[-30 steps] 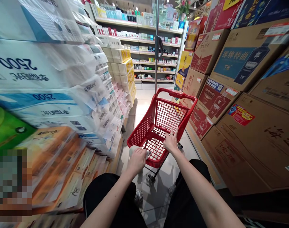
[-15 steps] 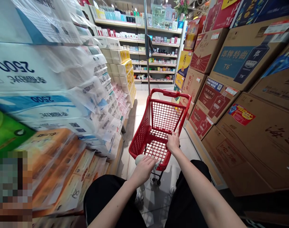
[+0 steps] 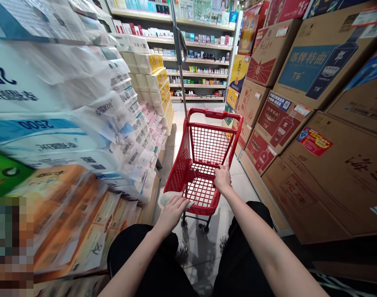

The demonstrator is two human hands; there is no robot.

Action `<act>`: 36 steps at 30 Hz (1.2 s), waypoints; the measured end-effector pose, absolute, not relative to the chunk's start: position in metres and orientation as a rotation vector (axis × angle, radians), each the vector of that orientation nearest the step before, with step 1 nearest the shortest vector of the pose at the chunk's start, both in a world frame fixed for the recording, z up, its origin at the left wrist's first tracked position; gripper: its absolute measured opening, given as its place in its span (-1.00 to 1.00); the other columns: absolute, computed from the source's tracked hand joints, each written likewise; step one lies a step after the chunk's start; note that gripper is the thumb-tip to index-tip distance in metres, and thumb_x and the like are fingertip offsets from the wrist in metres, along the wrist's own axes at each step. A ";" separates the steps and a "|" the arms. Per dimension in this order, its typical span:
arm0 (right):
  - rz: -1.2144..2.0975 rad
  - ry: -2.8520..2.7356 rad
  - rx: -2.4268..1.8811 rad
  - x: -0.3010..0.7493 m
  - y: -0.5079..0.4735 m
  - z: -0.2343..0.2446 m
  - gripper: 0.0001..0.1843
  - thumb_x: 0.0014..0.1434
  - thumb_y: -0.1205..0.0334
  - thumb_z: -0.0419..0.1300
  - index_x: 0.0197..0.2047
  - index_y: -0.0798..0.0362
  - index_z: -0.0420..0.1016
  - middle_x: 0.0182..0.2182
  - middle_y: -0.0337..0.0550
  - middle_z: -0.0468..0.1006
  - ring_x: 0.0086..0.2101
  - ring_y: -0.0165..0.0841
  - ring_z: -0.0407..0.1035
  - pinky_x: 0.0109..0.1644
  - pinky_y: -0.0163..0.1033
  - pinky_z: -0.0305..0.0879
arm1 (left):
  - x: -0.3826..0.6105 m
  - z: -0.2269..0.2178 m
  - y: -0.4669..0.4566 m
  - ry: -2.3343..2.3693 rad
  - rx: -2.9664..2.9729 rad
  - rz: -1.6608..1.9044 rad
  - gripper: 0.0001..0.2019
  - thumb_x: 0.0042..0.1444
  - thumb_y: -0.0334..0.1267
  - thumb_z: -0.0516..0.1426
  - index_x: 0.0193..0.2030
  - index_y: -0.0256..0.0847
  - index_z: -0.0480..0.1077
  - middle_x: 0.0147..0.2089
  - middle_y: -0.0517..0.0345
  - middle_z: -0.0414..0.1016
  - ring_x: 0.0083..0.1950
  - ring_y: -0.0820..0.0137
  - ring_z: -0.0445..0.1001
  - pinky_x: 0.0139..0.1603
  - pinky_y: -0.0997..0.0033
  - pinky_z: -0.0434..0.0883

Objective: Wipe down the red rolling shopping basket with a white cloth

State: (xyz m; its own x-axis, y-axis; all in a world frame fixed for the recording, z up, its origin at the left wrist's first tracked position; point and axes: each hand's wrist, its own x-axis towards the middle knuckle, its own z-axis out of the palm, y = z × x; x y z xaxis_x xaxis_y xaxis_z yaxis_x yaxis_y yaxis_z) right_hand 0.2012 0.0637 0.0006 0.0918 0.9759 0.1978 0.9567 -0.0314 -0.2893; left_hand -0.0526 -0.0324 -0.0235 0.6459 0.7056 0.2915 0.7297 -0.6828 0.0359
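Head view: arms (image 3: pixel 253 220) outstretched, left hand (image 3: pixel 172 212) clasping cloth (image 3: pixel 168 199), right hand (image 3: pixel 222 180) seemingly gripping cart (image 3: pixel 205 165).

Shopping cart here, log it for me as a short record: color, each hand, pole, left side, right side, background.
Cart: red, mesh-sided, on wheels
Left hand: palm down over a pale cloth at the near-left rim
Right hand: at the right side of the basket
Pole: metal, upright near the far-left corner
Left side: stacked plastic-wrapped packs
Right side: stacked cartons
Background: stocked shelves
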 end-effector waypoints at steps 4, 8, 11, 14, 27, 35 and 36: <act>0.113 -1.831 -2.029 0.209 0.064 -0.006 -0.65 0.12 0.50 -0.04 -0.29 0.13 0.57 0.17 0.05 0.27 0.32 -0.25 -0.44 0.21 -0.14 0.02 | -0.038 -0.017 -0.036 -1.186 -2.791 -0.357 -0.71 0.25 -0.39 -0.10 0.05 -0.22 0.29 -0.06 0.01 0.40 -0.02 0.28 0.32 0.10 0.20 0.20; 0.133 -1.869 -1.915 0.221 0.063 -0.010 -0.59 0.06 0.55 -0.04 -0.19 0.09 0.56 0.15 0.00 0.30 0.32 -0.28 -0.41 0.20 -0.17 0.06 | -0.034 -0.012 -0.027 -1.019 -2.865 -0.250 -0.73 0.26 -0.37 -0.10 0.04 -0.21 0.28 -0.13 0.03 0.41 -0.07 0.29 0.35 -0.02 0.26 0.22; 0.165 -1.898 -1.823 0.227 0.065 -0.008 -0.58 0.06 0.53 -0.02 -0.13 0.05 0.55 0.14 -0.06 0.31 0.32 -0.31 -0.32 0.20 -0.21 0.07 | -0.034 -0.011 -0.016 -0.926 -2.929 -0.218 -0.77 0.28 -0.31 -0.10 -0.02 -0.20 0.31 -0.19 0.06 0.43 -0.13 0.32 0.37 -0.11 0.32 0.21; 0.165 -1.921 -1.795 0.226 0.062 -0.004 -0.64 0.09 0.46 0.01 -0.14 0.06 0.55 0.13 -0.06 0.33 0.30 -0.27 -0.22 0.25 -0.12 -0.01 | -0.030 -0.010 -0.009 -0.999 -2.963 -0.246 -0.74 0.31 -0.22 -0.13 -0.14 -0.21 0.34 -0.26 0.09 0.44 -0.20 0.35 0.38 -0.20 0.36 0.18; 0.278 -2.299 -1.760 0.185 0.006 0.004 -0.53 0.36 0.06 -0.23 -0.16 -0.01 0.47 -0.36 -0.14 0.59 -0.31 -0.34 0.44 0.10 -0.13 0.10 | 0.012 -0.004 0.014 -2.182 -2.586 -0.934 -0.63 0.28 -0.08 -0.19 -0.36 -0.20 0.30 -0.42 0.14 0.41 -0.39 0.40 0.36 -0.36 0.43 0.17; 0.801 -2.237 -1.549 0.180 0.005 -0.002 -0.53 0.19 -0.21 0.01 0.01 -0.08 0.33 -0.25 -0.17 0.55 -0.24 -0.21 0.43 -0.24 -0.26 0.19 | 0.034 0.001 0.013 -2.313 -2.441 -2.226 -0.60 0.21 0.02 -0.10 -0.20 -0.27 0.35 -0.29 0.13 0.45 -0.28 0.43 0.40 -0.26 0.46 0.33; 0.813 -2.205 -1.586 0.180 0.008 -0.003 -0.54 0.17 -0.18 0.05 0.00 -0.07 0.33 -0.26 -0.16 0.55 -0.25 -0.21 0.43 -0.26 -0.27 0.19 | 0.038 0.002 0.012 -2.272 -2.530 -2.257 -0.60 0.21 0.02 -0.09 -0.15 -0.28 0.36 -0.26 0.10 0.47 -0.25 0.41 0.41 -0.22 0.44 0.35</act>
